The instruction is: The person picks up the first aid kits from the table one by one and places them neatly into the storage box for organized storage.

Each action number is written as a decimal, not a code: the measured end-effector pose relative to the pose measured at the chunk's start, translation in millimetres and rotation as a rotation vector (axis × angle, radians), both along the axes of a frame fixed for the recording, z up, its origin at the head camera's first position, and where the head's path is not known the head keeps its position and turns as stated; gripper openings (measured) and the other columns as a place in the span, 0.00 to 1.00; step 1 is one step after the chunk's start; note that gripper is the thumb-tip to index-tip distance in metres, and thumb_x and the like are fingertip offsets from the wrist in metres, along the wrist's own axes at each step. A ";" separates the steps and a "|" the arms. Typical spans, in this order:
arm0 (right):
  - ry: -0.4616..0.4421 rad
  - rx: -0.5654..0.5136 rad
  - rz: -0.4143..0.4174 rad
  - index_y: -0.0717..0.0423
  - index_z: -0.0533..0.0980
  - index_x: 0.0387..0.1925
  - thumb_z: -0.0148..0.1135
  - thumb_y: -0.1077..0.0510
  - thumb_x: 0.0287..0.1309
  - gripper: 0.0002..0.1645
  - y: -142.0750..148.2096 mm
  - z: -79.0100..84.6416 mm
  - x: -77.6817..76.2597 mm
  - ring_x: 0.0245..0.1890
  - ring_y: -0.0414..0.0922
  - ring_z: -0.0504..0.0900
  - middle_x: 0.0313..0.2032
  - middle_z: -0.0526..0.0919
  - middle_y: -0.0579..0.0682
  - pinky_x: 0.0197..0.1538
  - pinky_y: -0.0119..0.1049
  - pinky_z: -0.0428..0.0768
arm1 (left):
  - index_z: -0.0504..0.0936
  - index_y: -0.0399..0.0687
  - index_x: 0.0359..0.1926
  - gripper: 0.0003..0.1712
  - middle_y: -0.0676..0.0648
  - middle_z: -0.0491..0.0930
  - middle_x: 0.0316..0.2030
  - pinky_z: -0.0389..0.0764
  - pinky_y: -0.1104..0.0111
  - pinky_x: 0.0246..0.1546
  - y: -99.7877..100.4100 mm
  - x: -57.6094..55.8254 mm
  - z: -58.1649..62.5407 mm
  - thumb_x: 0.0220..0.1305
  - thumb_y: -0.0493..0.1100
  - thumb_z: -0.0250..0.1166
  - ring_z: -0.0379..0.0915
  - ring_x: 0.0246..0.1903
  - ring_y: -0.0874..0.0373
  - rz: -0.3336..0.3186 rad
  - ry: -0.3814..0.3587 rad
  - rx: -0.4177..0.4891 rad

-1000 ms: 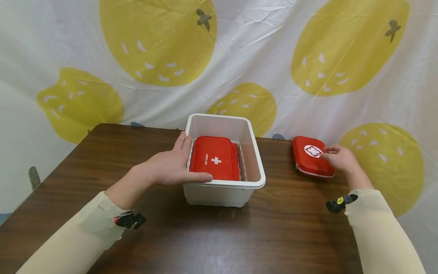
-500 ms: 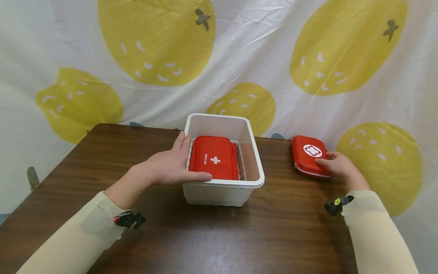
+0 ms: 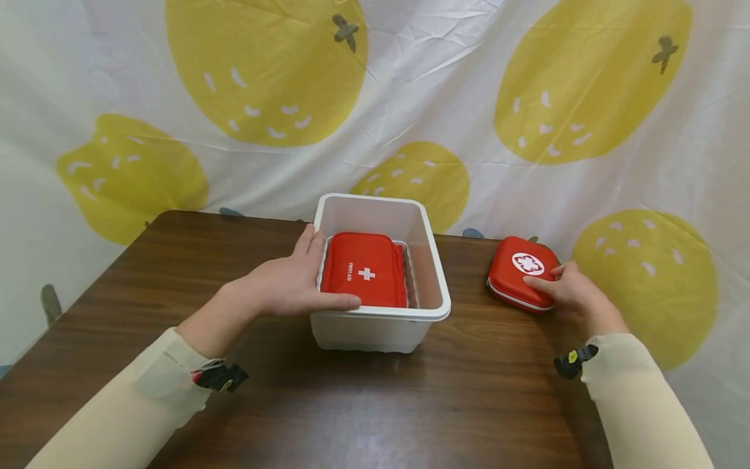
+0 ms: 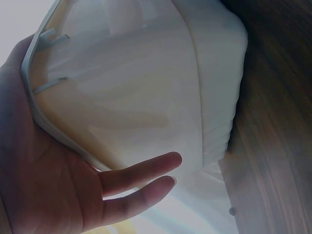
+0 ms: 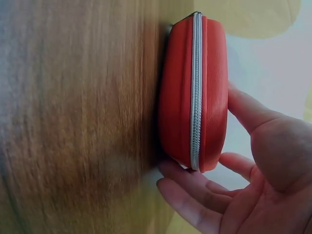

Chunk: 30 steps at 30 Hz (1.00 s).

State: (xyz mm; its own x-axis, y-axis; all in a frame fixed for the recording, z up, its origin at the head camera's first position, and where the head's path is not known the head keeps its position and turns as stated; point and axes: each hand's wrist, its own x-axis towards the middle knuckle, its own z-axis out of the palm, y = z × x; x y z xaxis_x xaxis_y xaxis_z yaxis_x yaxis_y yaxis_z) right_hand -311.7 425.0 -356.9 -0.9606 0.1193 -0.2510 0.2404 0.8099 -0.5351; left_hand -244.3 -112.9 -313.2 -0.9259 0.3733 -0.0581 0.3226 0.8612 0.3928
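My right hand (image 3: 577, 293) grips the right edge of a red hard-shell first-aid case (image 3: 521, 283), thumb on its top face. In the right wrist view the fingers (image 5: 190, 202) curl beneath the end of the case, below its silver zipper (image 5: 196, 92). A white plastic tub (image 3: 375, 332) stands mid-table. My left hand (image 3: 278, 283) rests on its near left corner, thumb along the front rim and fingers straight along the left side. Inside the tub lies a red first-aid pouch (image 3: 363, 270) with a white cross, seemingly on a clear wavy-edged tray.
The dark brown wooden table (image 3: 375, 410) ends at the back against a white curtain (image 3: 433, 85) printed with yellow fruit. Between tub and case lies a stretch of bare tabletop. Each wrist wears a small black camera (image 3: 221, 376).
My right hand first touched the top of the case, then took hold of its right edge. The case has shifted slightly left and tilted a little. My left hand and the tub stayed put.
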 end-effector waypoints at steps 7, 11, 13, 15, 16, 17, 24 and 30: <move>-0.021 -0.031 0.009 0.73 0.46 0.67 0.66 0.30 0.59 0.63 -11.6 -2.5 1.0 0.53 0.63 0.69 0.58 0.63 0.73 0.40 0.42 0.84 | 0.36 0.45 0.82 0.81 0.42 0.31 0.82 0.83 0.55 0.49 -0.1 -0.4 -0.5 0.43 0.89 0.57 0.68 0.66 0.43 0.000 -0.003 0.005; -0.017 -0.041 0.038 0.73 0.48 0.66 0.68 0.33 0.59 0.60 -18.9 -3.1 3.7 0.53 0.63 0.69 0.58 0.64 0.73 0.41 0.42 0.84 | 0.36 0.45 0.82 0.81 0.42 0.31 0.82 0.83 0.55 0.49 0.1 -0.6 -0.5 0.43 0.90 0.57 0.69 0.66 0.43 -0.003 -0.001 0.002; -0.025 -0.029 0.058 0.72 0.48 0.66 0.67 0.32 0.60 0.60 -22.5 -1.7 5.5 0.53 0.63 0.71 0.58 0.65 0.73 0.41 0.43 0.85 | 0.36 0.45 0.82 0.81 0.42 0.31 0.82 0.83 0.54 0.49 0.2 -0.6 -0.4 0.43 0.90 0.57 0.69 0.65 0.43 -0.003 0.000 0.000; -0.035 -0.020 0.078 0.71 0.48 0.66 0.67 0.32 0.60 0.60 -26.2 0.3 7.8 0.53 0.63 0.71 0.58 0.65 0.74 0.42 0.44 0.85 | 0.36 0.45 0.82 0.81 0.42 0.31 0.82 0.83 0.54 0.49 0.3 -0.9 -0.4 0.43 0.90 0.57 0.69 0.65 0.43 -0.002 0.000 0.001; -0.046 -0.037 0.081 0.71 0.47 0.67 0.67 0.33 0.60 0.60 -27.8 1.2 8.9 0.53 0.63 0.72 0.59 0.64 0.74 0.42 0.45 0.86 | 0.36 0.45 0.82 0.81 0.42 0.31 0.82 0.83 0.54 0.49 0.4 -1.0 -0.4 0.43 0.90 0.57 0.69 0.65 0.43 -0.003 0.000 0.001; -0.051 -0.037 0.089 0.71 0.47 0.67 0.67 0.33 0.60 0.60 -29.1 2.1 9.9 0.52 0.63 0.72 0.58 0.64 0.74 0.42 0.46 0.86 | 0.36 0.45 0.82 0.81 0.42 0.31 0.82 0.83 0.54 0.49 0.4 -1.1 -0.5 0.43 0.90 0.57 0.70 0.65 0.43 -0.002 -0.001 0.002; -0.070 -0.024 0.132 0.70 0.48 0.68 0.68 0.34 0.61 0.59 -37.8 5.2 15.9 0.42 0.56 0.79 0.54 0.67 0.73 0.40 0.47 0.86 | 0.36 0.46 0.82 0.81 0.42 0.31 0.82 0.84 0.55 0.47 0.1 -1.5 -1.1 0.42 0.89 0.58 0.67 0.66 0.43 -0.001 -0.010 0.007; -0.059 0.020 0.153 0.69 0.50 0.66 0.68 0.32 0.59 0.58 -47.1 5.4 24.3 0.41 0.55 0.78 0.49 0.72 0.71 0.39 0.45 0.85 | 0.36 0.46 0.82 0.81 0.42 0.31 0.82 0.84 0.56 0.47 -0.3 -1.8 -1.0 0.42 0.89 0.59 0.66 0.66 0.44 -0.001 -0.016 0.016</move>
